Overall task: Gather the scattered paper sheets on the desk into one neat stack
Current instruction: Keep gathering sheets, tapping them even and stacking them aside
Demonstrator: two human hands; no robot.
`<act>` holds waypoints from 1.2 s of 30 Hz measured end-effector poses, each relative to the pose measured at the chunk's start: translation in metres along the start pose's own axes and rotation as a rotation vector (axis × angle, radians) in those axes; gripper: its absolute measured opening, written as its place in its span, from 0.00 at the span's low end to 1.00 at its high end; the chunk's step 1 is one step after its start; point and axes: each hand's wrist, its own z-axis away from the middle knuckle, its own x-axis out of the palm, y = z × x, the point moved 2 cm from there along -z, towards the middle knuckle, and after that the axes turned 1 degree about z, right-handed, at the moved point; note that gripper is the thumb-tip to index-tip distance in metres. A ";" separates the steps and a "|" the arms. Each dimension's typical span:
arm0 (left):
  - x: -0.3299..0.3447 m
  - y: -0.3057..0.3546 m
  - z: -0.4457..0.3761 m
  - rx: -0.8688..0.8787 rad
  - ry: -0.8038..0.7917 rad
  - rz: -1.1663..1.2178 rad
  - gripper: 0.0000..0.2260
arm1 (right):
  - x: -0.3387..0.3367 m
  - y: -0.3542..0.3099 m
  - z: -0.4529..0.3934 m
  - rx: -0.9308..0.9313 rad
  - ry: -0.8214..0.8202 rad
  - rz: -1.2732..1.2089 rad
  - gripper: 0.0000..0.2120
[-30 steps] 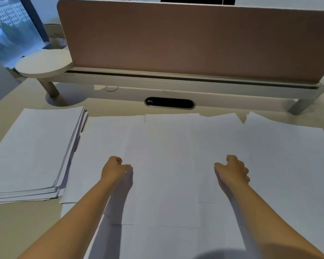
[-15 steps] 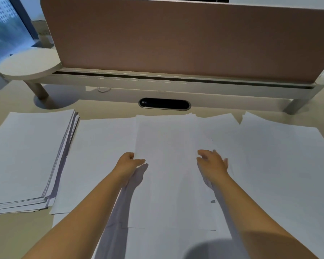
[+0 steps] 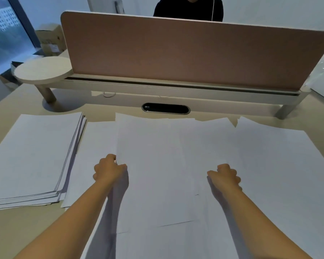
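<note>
Several white paper sheets (image 3: 269, 165) lie spread and overlapping across the desk (image 3: 17, 230). A top sheet (image 3: 153, 174) lies in the middle. My left hand (image 3: 109, 171) has its fingers curled and pinches that sheet's left edge. My right hand (image 3: 224, 176) is curled too, thumb pointing left, and pinches the overlapped sheets just right of the middle sheet. The grip itself is hidden under the knuckles. A thick stack of paper (image 3: 32, 156) sits at the left, its edges fanned.
A brown divider panel (image 3: 185, 53) on a pale shelf (image 3: 157, 88) bounds the desk's far side, with a round side shelf (image 3: 43, 71) at the left. A cable port (image 3: 166, 108) sits below the shelf. A person in black (image 3: 188, 8) sits behind the panel.
Half a second ago both hands held the middle sheet close together. Now they are further apart, fingers curled, and the sheet lies flat, shifted left.
</note>
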 end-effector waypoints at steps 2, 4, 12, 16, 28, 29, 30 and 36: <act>-0.005 -0.014 0.002 -0.037 0.009 -0.196 0.26 | 0.002 0.007 0.005 0.057 -0.001 0.052 0.26; -0.003 -0.026 0.005 -0.047 -0.013 -0.245 0.31 | 0.007 0.015 0.005 0.094 -0.004 0.099 0.27; 0.002 -0.025 0.001 0.050 -0.032 -0.288 0.35 | 0.015 0.007 -0.003 0.000 0.019 0.027 0.29; 0.014 -0.009 0.004 0.112 -0.117 -0.264 0.35 | 0.026 -0.010 -0.009 -0.079 -0.027 -0.145 0.29; -0.001 -0.007 0.000 -0.046 0.099 0.329 0.35 | 0.015 0.008 0.002 -0.090 -0.054 -0.151 0.22; -0.002 -0.009 -0.002 -0.083 0.116 0.393 0.35 | 0.016 0.008 0.003 -0.099 -0.052 -0.167 0.22; -0.003 -0.011 -0.005 -0.126 0.127 0.440 0.34 | 0.017 0.008 0.003 -0.073 -0.054 -0.194 0.22; -0.006 -0.029 -0.016 -0.272 0.077 0.533 0.08 | 0.029 0.000 0.000 0.068 -0.032 -0.169 0.13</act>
